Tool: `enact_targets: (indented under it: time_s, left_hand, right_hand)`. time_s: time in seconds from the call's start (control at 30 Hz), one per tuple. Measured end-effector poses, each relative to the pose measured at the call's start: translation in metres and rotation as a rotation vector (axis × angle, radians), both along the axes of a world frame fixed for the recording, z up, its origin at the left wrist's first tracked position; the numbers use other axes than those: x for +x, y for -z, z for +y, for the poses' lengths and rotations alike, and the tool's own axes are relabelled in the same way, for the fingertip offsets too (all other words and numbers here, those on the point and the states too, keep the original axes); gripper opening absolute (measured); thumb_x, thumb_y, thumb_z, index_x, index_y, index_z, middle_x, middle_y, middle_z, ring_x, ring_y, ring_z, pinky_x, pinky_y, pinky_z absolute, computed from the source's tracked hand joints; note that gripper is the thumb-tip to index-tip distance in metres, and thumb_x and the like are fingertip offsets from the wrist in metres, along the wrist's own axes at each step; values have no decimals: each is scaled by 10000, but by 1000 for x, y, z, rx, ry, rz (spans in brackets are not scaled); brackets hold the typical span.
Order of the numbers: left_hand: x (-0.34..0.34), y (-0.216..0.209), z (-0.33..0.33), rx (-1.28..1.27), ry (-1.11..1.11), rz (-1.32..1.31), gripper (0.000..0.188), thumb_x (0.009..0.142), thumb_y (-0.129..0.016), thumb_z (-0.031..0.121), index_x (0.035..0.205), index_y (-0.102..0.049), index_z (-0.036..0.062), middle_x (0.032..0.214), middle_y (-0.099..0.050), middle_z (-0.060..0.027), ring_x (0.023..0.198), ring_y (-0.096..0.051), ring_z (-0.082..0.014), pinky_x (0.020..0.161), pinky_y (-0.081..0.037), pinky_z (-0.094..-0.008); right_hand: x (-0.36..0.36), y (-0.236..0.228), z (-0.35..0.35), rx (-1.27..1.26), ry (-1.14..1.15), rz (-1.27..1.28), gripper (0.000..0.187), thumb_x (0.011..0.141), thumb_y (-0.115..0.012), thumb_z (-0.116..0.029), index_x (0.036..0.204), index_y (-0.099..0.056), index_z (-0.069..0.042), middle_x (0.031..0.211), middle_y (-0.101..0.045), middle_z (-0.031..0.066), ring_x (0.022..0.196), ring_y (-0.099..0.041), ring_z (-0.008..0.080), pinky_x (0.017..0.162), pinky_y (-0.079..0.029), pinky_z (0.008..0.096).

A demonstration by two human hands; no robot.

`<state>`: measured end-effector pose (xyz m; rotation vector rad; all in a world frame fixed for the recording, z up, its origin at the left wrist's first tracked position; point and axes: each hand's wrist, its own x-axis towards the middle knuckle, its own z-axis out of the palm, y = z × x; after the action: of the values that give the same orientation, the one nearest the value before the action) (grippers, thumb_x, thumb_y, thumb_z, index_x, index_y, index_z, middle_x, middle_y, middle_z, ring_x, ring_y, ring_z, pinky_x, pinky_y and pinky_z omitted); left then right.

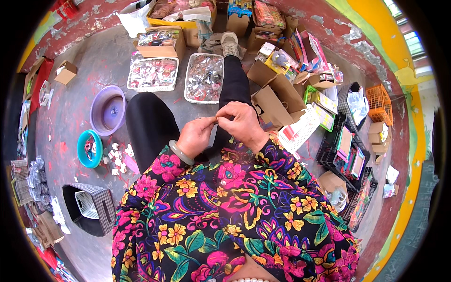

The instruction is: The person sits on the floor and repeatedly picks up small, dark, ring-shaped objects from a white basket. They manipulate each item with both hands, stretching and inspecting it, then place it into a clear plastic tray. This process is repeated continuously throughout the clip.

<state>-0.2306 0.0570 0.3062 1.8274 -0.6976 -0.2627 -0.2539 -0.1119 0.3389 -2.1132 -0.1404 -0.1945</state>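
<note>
Both hands meet above my lap, fingertips pinched close together. My left hand (pixel 194 136), with a pale bangle (pixel 181 153) at its wrist, is closed at thumb and forefinger. Beside it my right hand (pixel 241 123) is curled in a pinch too. Whatever lies between the fingertips is too small to make out. Past my knees stand two white baskets: the left basket (pixel 151 88) holds small packaged pieces, and the right basket (pixel 203 100) holds several clear-wrapped small items.
Left of my leg are a purple basin (pixel 96 110) and a teal basin (pixel 84 163) with small pieces in it; white bits (pixel 116 160) lie scattered beside them. Open cardboard boxes (pixel 272 105), a white basket (pixel 300 134) and black crates (pixel 334 149) crowd the right side.
</note>
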Motion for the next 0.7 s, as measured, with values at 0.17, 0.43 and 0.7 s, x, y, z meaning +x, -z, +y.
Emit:
enact_targets:
  time_s: [0.17,0.43,0.7]
  left_hand:
    - [0,8,1,-228,56,556,231,888,-479,57,1067,-587,-41,973,-630,-117,874,-607,-170,786,-482,-270]
    - [3,4,2,-325,24,858,259,923,-446,98,1091,-560,-63,1056,-598,-140,989,-579,-188,865,-480,-299]
    - [2,4,5,-409,-30,875,250,917,-463,94,1070,-551,-83,1040,-596,-166,992,-583,-230,860,-481,-315]
  right_hand:
    - [1,3,-13,545,-17,412,116,714,-616,-75,767,-661,18,706,-629,25,655,-550,72,602,-441,225]
    - [-12,12,-52,824,127,449,103,745,-643,-46,833,-652,7,786,-633,41,720,-565,85,687,-436,201]
    - [-81,23,-157,897,523,244,94,778,-626,-49,857,-643,-1,777,-625,25,684,-572,86,664,-466,223]
